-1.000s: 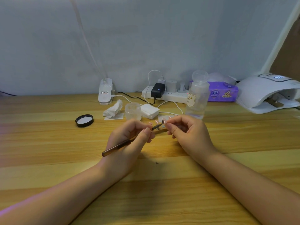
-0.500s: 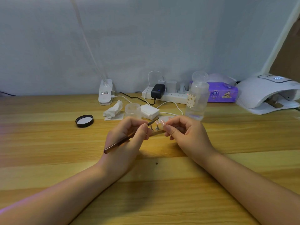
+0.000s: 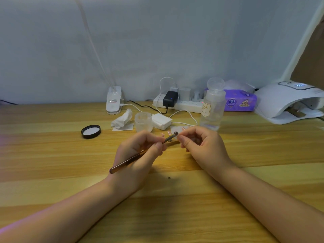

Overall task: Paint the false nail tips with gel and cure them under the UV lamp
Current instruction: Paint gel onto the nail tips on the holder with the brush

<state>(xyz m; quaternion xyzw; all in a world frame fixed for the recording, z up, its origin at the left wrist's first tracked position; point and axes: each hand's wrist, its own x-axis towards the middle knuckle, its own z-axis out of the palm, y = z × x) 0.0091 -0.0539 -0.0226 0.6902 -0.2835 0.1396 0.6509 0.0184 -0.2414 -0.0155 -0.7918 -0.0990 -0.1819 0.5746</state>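
My left hand (image 3: pixel 140 155) grips a brown nail brush (image 3: pixel 129 159) like a pen, its tip pointing up and right. The brush tip meets a small false nail tip (image 3: pixel 175 133) that my right hand (image 3: pixel 201 148) pinches between thumb and fingers above the wooden table (image 3: pixel 52 155). A few pale nail tips (image 3: pixel 168 132) lie on the table just behind the hands. An open clear gel jar (image 3: pixel 143 121) stands behind my left hand, its black lid (image 3: pixel 91 131) lying further left. The white UV lamp (image 3: pixel 289 102) sits at the far right.
A clear liquid bottle (image 3: pixel 213 106) stands behind my right hand. White cotton pads (image 3: pixel 161 121), a crumpled tissue (image 3: pixel 122 120), a power strip (image 3: pixel 177 102) with chargers and cables, a white clip lamp base (image 3: pixel 113 102) and a purple wipes pack (image 3: pixel 240 100) line the back.
Both hands dipped slightly and came back together; the brush tip is again at the nail tip held in my right hand. Nothing was let go.
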